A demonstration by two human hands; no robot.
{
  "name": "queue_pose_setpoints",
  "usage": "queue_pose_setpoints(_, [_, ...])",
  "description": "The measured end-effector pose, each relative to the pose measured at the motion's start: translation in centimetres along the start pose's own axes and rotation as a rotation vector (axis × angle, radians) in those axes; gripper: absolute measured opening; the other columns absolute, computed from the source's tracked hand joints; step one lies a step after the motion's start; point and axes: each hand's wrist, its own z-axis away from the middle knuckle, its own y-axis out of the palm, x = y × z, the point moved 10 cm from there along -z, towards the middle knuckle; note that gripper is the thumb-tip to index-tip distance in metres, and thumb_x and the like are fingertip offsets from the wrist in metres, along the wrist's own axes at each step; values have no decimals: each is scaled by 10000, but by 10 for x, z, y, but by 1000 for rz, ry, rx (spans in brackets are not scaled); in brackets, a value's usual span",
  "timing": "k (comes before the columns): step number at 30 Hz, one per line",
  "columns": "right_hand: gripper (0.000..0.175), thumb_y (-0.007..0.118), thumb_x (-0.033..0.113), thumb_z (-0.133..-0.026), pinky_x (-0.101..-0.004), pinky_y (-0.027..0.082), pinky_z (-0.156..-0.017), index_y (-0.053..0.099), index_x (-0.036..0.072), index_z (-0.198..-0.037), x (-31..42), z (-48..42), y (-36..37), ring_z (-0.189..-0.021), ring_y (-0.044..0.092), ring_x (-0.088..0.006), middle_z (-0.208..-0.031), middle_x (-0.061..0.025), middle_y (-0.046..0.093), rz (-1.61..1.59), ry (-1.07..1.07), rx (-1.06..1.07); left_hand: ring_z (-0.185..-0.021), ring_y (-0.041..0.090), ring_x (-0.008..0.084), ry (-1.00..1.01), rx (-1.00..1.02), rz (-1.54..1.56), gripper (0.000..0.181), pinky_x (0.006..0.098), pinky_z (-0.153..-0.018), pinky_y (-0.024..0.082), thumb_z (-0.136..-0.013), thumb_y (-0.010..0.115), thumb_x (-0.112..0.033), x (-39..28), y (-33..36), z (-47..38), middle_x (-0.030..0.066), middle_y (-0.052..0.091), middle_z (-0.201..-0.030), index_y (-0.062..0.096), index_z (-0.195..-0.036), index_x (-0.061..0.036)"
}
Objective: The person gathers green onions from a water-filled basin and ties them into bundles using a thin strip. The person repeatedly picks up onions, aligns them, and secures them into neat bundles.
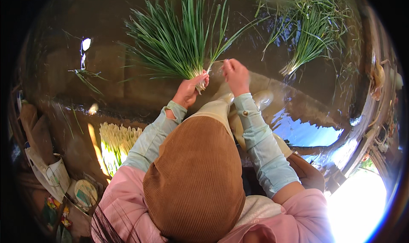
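My left hand (191,88) grips a thick bunch of Chinese chives (187,41) around its pale root ends. The long green leaves fan out away from me, and a few stalks lean apart to the right. Just right of the bunch, my right hand (236,76) has its fingertips pinched on a thin pale strand (218,61) running from the separated stalks. Both hands are above brownish water (127,93), between it and my bent knees.
A smaller chive bunch (306,49) lies at the right, with loose leaf scraps (332,6) behind it. Chives with pale ends up (118,137) stand beside my left arm. My cream rubber boot (214,110) reaches into the water. A white container (52,176) stands at lower left; a wooden edge (374,108) bounds the right.
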Motion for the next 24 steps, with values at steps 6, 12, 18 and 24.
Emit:
queue_pose_setpoints(6, [194, 561, 177, -924, -243, 480, -618, 649, 5, -934, -19, -11, 32, -676, 591, -105, -745, -36, 631, -581, 178, 159, -823, 623, 155, -44, 56, 41, 246, 259, -750, 521, -891, 629, -101, 0, 6, 2, 93, 649, -958, 581, -1102, 16])
queue_pose_setpoints(12, [225, 590, 241, -873, -328, 450, -607, 649, 30, -823, 9, -2, 35, -646, 576, -197, -708, -102, 604, 79, -159, 146, -808, 623, 152, -35, 57, 23, 244, 260, -744, 521, -888, 630, -97, -2, 4, 2, 97, 653, -964, 589, -1096, 23])
queue_pose_setpoints(18, [163, 592, 159, -875, -258, 424, -597, 640, 10, -830, 20, 17, 24, -648, 504, -84, -681, 9, 573, 202, -221, 280, -798, 617, 130, 39, -30, -20, 259, 251, -741, 525, -893, 623, -89, -17, -8, -4, 104, 639, -973, 577, -1108, 47])
queue_pose_setpoints(24, [240, 601, 258, -873, -316, 453, -601, 662, 28, -840, -38, 6, -134, -649, 580, -170, -733, -80, 648, 290, -33, -279, -806, 619, 145, 70, -13, -39, 245, 244, -735, 516, -881, 638, -93, -23, -14, -6, 100, 646, -947, 595, -1083, 37])
